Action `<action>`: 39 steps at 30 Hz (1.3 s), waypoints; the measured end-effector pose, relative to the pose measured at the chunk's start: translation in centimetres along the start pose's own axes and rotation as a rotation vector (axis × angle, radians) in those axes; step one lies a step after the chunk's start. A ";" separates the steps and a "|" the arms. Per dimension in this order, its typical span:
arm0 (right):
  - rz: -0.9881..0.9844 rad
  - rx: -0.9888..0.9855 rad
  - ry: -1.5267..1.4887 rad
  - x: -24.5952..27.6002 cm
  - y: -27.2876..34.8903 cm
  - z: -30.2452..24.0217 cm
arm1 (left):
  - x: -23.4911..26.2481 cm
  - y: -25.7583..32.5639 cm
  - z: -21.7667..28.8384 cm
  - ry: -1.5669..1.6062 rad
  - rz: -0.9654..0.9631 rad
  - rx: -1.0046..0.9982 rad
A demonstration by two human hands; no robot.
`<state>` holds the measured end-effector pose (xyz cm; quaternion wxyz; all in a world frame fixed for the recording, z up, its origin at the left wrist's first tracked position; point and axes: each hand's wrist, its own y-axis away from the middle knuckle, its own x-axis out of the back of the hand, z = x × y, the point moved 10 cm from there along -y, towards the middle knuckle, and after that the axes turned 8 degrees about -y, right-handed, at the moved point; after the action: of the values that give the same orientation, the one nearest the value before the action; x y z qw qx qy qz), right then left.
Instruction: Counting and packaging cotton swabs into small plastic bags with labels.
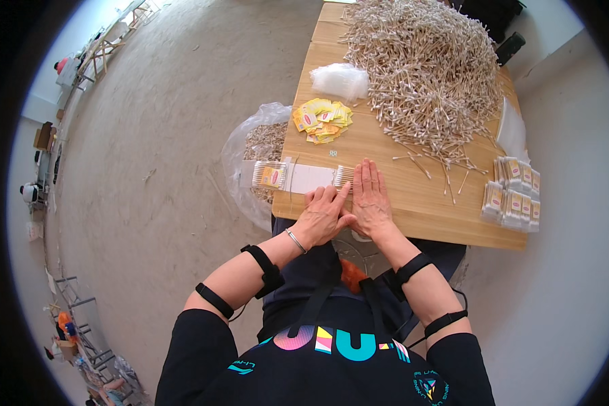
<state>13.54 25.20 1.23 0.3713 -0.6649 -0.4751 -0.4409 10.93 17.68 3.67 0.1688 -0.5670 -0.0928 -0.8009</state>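
My right hand (371, 203) lies flat near the table's front edge, its fingers straight and together. Beside it, my left hand (323, 216) has loosely bent fingers, with the index reaching to a small row of cotton swabs (343, 175). Part of that row is hidden by the hands, and the two thumbs meet. Left of the swabs lies a flat white strip (312, 179). At its far end, by the table's left edge, sits a flat bundle of swabs (258, 174) with a yellow label card (272, 177) on it.
A large heap of loose swabs (426, 61) covers the table's far part. Yellow label cards (322, 120) and clear plastic bags (340, 81) lie at its left. Several filled packs (512, 193) sit at the right edge. A big clear sack (233, 152) of swabs stands left of the table.
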 end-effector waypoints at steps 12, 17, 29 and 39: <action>-0.031 -0.008 0.029 0.2 0.0 -0.1 | 0.1 -0.5 -0.2 0.046 -0.006 0.024; -0.057 -0.027 0.102 0.0 0.0 0.0 | 0.0 -1.0 -0.4 0.019 -0.021 0.052; -0.019 -0.021 0.003 0.1 0.0 -0.1 | 0.2 -1.6 -0.6 0.053 -0.023 0.082; -0.020 -0.021 -0.013 0.1 -0.1 -0.1 | 0.1 -1.6 -0.5 0.025 -0.088 0.079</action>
<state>13.46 25.15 1.39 0.3568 -0.6667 -0.4795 -0.4453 9.81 18.99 3.62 0.1569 -0.5453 -0.1468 -0.8103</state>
